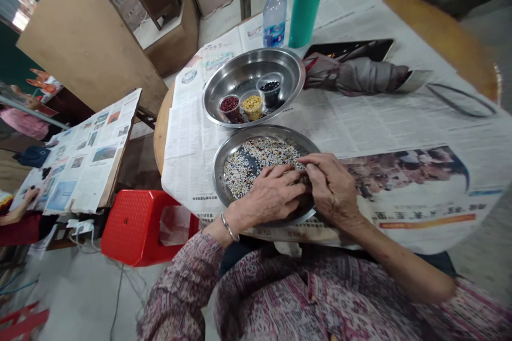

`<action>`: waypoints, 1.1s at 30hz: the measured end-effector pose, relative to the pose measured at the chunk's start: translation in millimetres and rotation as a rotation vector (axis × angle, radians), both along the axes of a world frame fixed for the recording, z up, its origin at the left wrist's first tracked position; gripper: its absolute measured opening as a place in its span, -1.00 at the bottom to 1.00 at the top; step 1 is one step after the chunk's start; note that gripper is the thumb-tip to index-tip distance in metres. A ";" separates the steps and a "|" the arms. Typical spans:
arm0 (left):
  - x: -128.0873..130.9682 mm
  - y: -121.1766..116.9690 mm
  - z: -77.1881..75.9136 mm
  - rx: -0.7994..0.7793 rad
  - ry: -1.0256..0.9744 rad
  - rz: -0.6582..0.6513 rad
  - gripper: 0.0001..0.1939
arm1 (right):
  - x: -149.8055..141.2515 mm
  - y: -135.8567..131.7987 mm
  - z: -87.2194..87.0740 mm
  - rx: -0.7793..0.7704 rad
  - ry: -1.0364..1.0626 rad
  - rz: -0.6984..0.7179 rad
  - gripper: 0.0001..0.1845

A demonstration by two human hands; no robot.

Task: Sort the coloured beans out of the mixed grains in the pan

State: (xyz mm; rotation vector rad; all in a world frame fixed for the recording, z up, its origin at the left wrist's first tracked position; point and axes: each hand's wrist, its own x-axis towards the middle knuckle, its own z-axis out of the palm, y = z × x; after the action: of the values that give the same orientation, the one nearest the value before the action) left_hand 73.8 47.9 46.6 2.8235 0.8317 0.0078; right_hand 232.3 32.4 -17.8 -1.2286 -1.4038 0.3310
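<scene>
A person's left hand [276,192], wearing a silver-coloured bracelet [229,227], lies low over a round, shallow metal tray [232,150], its fingers loosely stretched and slightly apart. The right hand [330,186] bends over the tray's right side, thumb and forefinger close together; whether they pinch anything is too small to tell. Small, mixed white, yellow and dark grains [272,150] lie under and just ahead of both hands, thinly spread, probably so that single ones can be seen and reached

Beyond the fingers, close to the tray, a wider, deeper metal bowl [224,82] holds three clear plastic cups: dark red beans [231,106], yellow beans [252,104] and black beans [271,88]. They seem grouped there for easy reach, though the bowl's near rim stands between them and the hands

Farther ahead stand a clear, blue-capped water bottle [274,16] and a tall teal bottle [308,5]. Ahead and right of the right hand lies a folded grey umbrella [356,75], out of the way; left of the left hand, a red plastic stool [128,224]
</scene>
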 end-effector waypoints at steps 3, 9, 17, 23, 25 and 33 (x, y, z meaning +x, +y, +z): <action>7.0 19.1 -9.7 0.073 -0.005 -0.031 -0.71 | 0.9 0.2 0.2 -0.002 0.000 0.006 -0.77; 11.3 51.4 -5.3 0.131 0.067 0.145 -0.70 | 1.7 0.1 0.5 -0.007 0.005 0.016 -0.76; -27.6 26.7 19.7 -0.047 0.069 0.521 -0.79 | 0.0 -0.3 1.6 -0.020 0.029 0.006 -0.78; -56.5 0.7 24.1 0.013 -0.031 0.675 -0.62 | -0.2 -0.5 1.5 -0.016 0.014 0.007 -0.77; -59.4 -0.7 21.5 0.001 -0.008 0.701 -0.34 | 0.0 -0.5 1.8 -0.004 0.005 0.010 -0.76; -36.7 0.0 4.7 -0.273 -0.221 0.652 -0.78 | 0.7 0.5 0.5 -0.013 0.002 0.009 -0.77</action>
State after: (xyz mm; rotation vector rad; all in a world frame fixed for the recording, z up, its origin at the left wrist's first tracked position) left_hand 37.1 47.9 51.3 2.1436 1.5144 0.2710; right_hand 233.1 32.9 -17.4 -1.2322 -1.4081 0.3482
